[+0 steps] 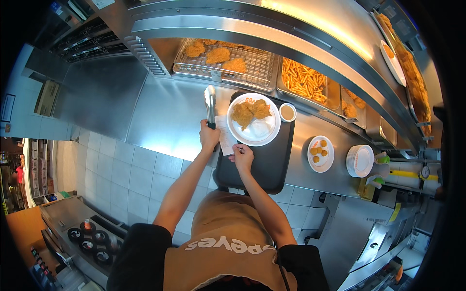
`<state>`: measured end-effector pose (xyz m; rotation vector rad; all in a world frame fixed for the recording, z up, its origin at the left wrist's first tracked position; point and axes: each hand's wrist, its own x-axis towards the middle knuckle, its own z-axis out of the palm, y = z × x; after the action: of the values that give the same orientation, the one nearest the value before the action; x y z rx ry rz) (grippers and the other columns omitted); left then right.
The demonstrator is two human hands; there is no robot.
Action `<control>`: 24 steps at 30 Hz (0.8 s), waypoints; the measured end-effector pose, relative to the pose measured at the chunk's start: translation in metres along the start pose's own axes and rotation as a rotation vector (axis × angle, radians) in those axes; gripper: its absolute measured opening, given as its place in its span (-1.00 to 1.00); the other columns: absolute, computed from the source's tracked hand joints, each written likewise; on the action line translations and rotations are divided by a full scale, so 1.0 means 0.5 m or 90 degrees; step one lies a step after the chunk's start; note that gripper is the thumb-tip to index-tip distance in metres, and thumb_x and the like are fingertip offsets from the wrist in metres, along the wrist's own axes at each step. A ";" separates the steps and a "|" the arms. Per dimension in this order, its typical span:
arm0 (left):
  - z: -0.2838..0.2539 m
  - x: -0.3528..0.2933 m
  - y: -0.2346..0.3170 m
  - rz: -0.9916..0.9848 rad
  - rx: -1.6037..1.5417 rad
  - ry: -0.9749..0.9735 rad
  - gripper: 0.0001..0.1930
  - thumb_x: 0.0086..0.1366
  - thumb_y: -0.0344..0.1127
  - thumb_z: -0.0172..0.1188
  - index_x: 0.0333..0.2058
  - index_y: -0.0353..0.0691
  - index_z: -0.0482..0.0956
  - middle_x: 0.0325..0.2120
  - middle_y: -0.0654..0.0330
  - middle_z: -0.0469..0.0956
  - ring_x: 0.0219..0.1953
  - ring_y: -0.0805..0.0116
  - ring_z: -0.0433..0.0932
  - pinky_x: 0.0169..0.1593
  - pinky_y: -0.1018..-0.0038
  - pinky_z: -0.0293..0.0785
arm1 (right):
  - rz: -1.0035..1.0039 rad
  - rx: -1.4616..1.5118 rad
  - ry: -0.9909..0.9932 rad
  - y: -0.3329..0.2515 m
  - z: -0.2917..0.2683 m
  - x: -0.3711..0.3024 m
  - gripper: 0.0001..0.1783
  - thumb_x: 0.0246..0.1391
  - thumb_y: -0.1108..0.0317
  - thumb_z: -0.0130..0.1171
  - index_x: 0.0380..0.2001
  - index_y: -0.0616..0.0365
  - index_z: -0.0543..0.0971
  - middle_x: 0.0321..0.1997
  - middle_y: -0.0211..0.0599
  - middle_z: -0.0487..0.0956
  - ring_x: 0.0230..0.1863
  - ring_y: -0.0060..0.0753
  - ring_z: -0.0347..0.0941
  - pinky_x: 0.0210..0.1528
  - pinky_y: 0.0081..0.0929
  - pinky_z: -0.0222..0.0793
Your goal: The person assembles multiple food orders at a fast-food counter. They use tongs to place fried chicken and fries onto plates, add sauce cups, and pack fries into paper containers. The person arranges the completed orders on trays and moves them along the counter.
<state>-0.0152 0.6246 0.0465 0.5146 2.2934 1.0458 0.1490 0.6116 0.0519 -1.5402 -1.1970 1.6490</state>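
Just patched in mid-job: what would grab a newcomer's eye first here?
The round white plate of fried chicken on the black tray, centre counter. The left hand holds metal tongs beside it; the right hand touches a white paper slip. Behind, golden fries fill a steel pan.

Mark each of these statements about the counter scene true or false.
1. The left hand holds tongs. True.
2. The big plate on the tray is bare. False: it carries fried chicken pieces.
3. The right hand rests at a paper slip on the tray. True.
4. The small plate of nuggets sits on the tray. False: it stands on the counter, right of the tray.
5. Fries fill a bin behind the tray. True.
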 end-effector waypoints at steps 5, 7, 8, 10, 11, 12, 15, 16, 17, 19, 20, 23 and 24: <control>0.027 0.032 -0.004 0.018 -0.040 -0.036 -0.48 0.00 -0.35 0.28 -0.01 -0.21 0.38 -0.31 -0.14 0.62 -0.23 -0.15 0.62 -0.11 0.08 0.52 | -0.009 0.113 0.035 0.016 -0.003 -0.009 -0.80 0.17 0.39 0.24 -0.20 0.29 0.58 -0.33 -0.22 0.58 -0.44 -0.42 0.61 -0.51 -0.58 0.55; 0.016 0.031 -0.008 0.015 -0.065 -0.030 -0.48 0.02 -0.32 0.32 -0.02 -0.26 0.37 -0.32 -0.12 0.63 -0.26 -0.09 0.63 -0.15 0.14 0.53 | -0.120 -0.028 0.066 0.021 -0.031 -0.031 -0.81 0.15 0.39 0.26 -0.20 0.24 0.60 -0.22 -0.26 0.52 -0.37 -0.46 0.58 -0.51 -0.59 0.55; 0.005 0.028 -0.006 0.003 -0.080 -0.042 -0.47 0.03 -0.30 0.35 -0.03 -0.28 0.37 -0.32 -0.10 0.63 -0.28 -0.05 0.64 -0.17 0.17 0.54 | -0.175 -0.092 0.081 0.020 -0.050 -0.047 -0.81 0.13 0.39 0.27 -0.19 0.21 0.60 -0.17 -0.28 0.49 -0.33 -0.48 0.56 -0.51 -0.59 0.55; -0.034 -0.003 -0.004 0.036 -0.119 0.002 -0.52 0.11 -0.28 0.37 -0.07 -0.29 0.35 -0.41 0.10 0.58 -0.39 0.28 0.59 -0.39 0.42 0.52 | -0.220 -0.164 0.065 0.006 -0.105 -0.083 -0.76 0.08 0.41 0.31 -0.15 0.15 0.62 -0.08 -0.31 0.41 -0.28 -0.52 0.49 -0.33 -0.60 0.51; -0.057 -0.030 0.002 0.039 -0.133 0.014 -0.54 0.14 -0.27 0.38 -0.09 -0.30 0.34 -0.46 0.21 0.56 -0.45 0.45 0.57 -0.50 0.54 0.51 | -0.195 -0.158 0.045 -0.006 -0.137 -0.109 -0.70 0.06 0.42 0.32 -0.10 0.15 0.60 -0.07 -0.29 0.41 -0.25 -0.51 0.49 -0.25 -0.57 0.48; -0.079 -0.062 0.011 0.031 -0.180 -0.014 -0.55 0.16 -0.25 0.37 -0.12 -0.28 0.33 -0.45 0.22 0.55 -0.44 0.47 0.55 -0.48 0.53 0.51 | -0.152 -0.140 0.025 -0.024 -0.163 -0.134 -0.64 0.04 0.43 0.33 -0.05 0.16 0.58 -0.05 -0.27 0.42 -0.23 -0.50 0.49 -0.16 -0.54 0.46; -0.119 -0.208 0.048 0.059 -0.275 -0.128 -0.63 0.21 -0.23 0.36 -0.17 -0.20 0.36 -0.45 0.29 0.52 -0.36 0.56 0.50 -0.28 0.56 0.47 | -0.188 -0.135 -0.103 -0.088 -0.219 -0.211 -0.36 0.00 0.42 0.34 0.18 0.18 0.39 0.07 -0.18 0.41 -0.04 -0.38 0.47 0.03 -0.40 0.41; -0.109 -0.269 0.069 0.083 -0.348 -0.153 -0.61 0.21 -0.24 0.37 -0.11 -0.20 0.38 -0.38 0.31 0.54 -0.31 0.58 0.50 -0.22 0.60 0.44 | -0.228 -0.144 -0.136 -0.109 -0.230 -0.234 -0.28 -0.01 0.41 0.35 0.23 0.18 0.31 0.11 -0.14 0.39 0.02 -0.34 0.44 0.06 -0.39 0.39; -0.099 -0.319 0.091 0.018 -0.330 -0.261 -0.57 0.23 -0.25 0.36 -0.04 -0.20 0.37 -0.28 0.28 0.56 -0.21 0.54 0.50 -0.12 0.55 0.44 | -0.259 -0.161 -0.163 -0.127 -0.241 -0.257 -0.19 -0.03 0.39 0.36 0.28 0.19 0.22 0.15 -0.11 0.38 0.07 -0.29 0.42 0.10 -0.37 0.37; -0.065 -0.422 0.138 0.085 -0.371 -0.406 -0.48 0.26 -0.27 0.32 0.08 -0.25 0.27 -0.01 0.14 0.48 0.06 0.41 0.40 0.16 0.38 0.32 | -0.287 -0.208 -0.194 -0.153 -0.265 -0.288 -0.07 -0.04 0.41 0.33 0.35 0.20 0.07 0.19 -0.02 0.37 0.15 -0.18 0.40 0.13 -0.38 0.36; -0.051 -0.459 0.160 0.171 -0.335 -0.521 -0.34 0.27 -0.22 0.30 0.21 -0.29 0.17 0.14 0.06 0.35 0.18 0.32 0.31 0.25 0.35 0.24 | -0.270 -0.148 -0.156 -0.157 -0.276 -0.296 -0.11 -0.03 0.43 0.30 0.34 0.20 0.08 0.14 -0.05 0.41 0.09 -0.19 0.43 0.08 -0.40 0.38; 0.008 -0.530 0.213 0.228 -0.298 -0.832 -0.15 0.30 -0.09 0.25 0.36 -0.34 -0.04 0.32 -0.07 0.11 0.36 0.15 0.08 0.38 0.33 -0.01 | -0.136 -0.089 0.028 -0.143 -0.385 -0.320 -0.18 0.07 0.42 0.23 0.33 0.22 0.05 -0.16 -0.29 0.49 -0.23 -0.46 0.44 -0.18 -0.48 0.42; 0.025 -0.541 0.220 0.323 -0.189 -0.809 -0.13 0.30 -0.07 0.22 0.39 -0.33 -0.07 0.40 -0.08 -0.03 0.45 0.13 -0.09 0.43 0.32 -0.16 | -0.186 -0.105 0.089 -0.133 -0.447 -0.325 -0.22 0.08 0.41 0.23 0.30 0.23 0.09 -0.24 -0.36 0.47 -0.34 -0.53 0.37 -0.27 -0.52 0.37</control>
<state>0.2124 0.5519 0.2147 1.2189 0.8905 0.8366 0.3827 0.5472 0.2000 -1.4682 -1.4329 1.2620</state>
